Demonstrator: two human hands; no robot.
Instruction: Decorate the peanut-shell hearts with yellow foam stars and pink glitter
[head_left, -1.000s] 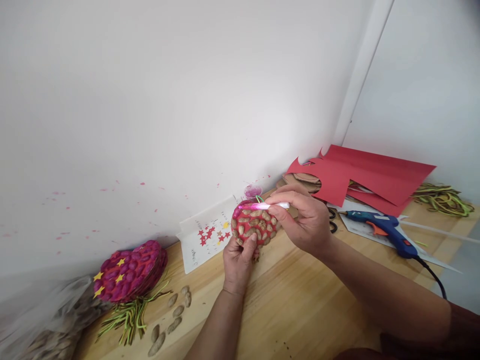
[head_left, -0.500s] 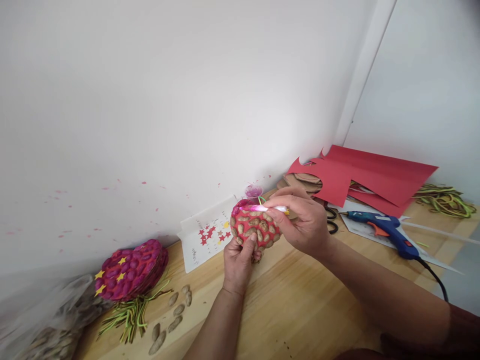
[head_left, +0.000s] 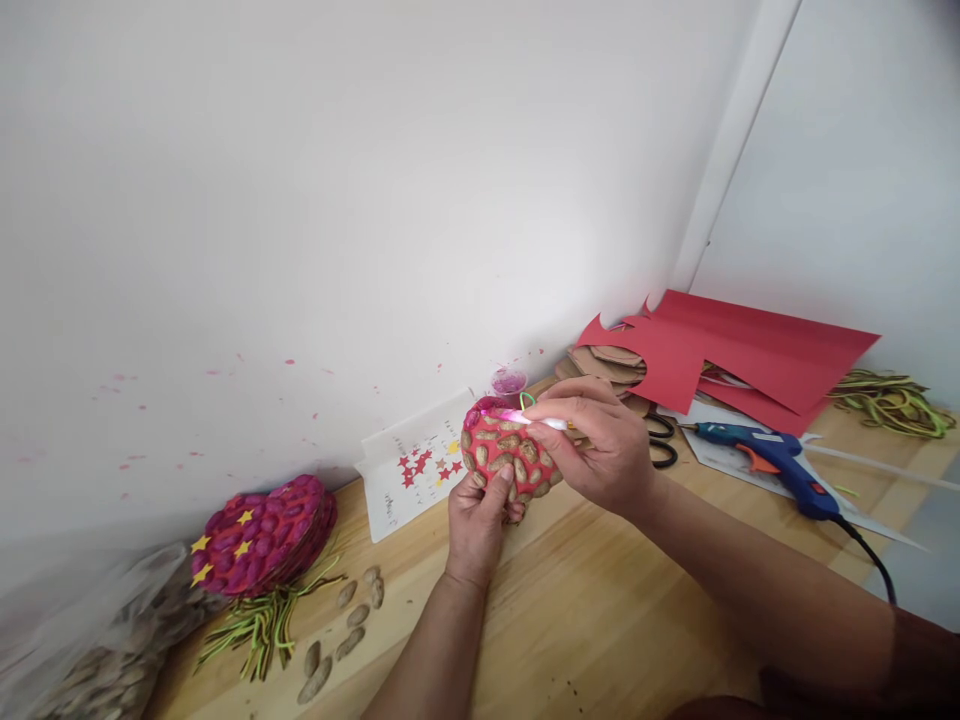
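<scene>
My left hand (head_left: 480, 515) grips the lower edge of a round red disc covered with peanuts (head_left: 517, 460), thumb on its front. Peanuts along its upper left rim are painted magenta; the others keep their tan shells. Between the thumb and fingers of my right hand (head_left: 596, 435) is a paintbrush (head_left: 551, 424) with a white handle part and a magenta-stained end. Its tip lies at the disc's upper left, by the painted peanuts. A green cord loop (head_left: 527, 400) shows at the top of the disc. Behind it stands a small cup of magenta paint (head_left: 510, 381).
Magenta peanut-covered discs with yellow stars (head_left: 262, 535) and green tassels (head_left: 259, 625) lie left, near a plastic bag of peanuts (head_left: 112, 660) and loose peanuts (head_left: 350, 642). Star-covered paper (head_left: 397, 510) lies behind. At right are red paper (head_left: 750, 350), scissors (head_left: 664, 455) and a glue gun (head_left: 780, 460).
My right hand and the paintbrush have shifted very slightly left and down along the disc. My left hand keeps its hold in nearly the same place.
</scene>
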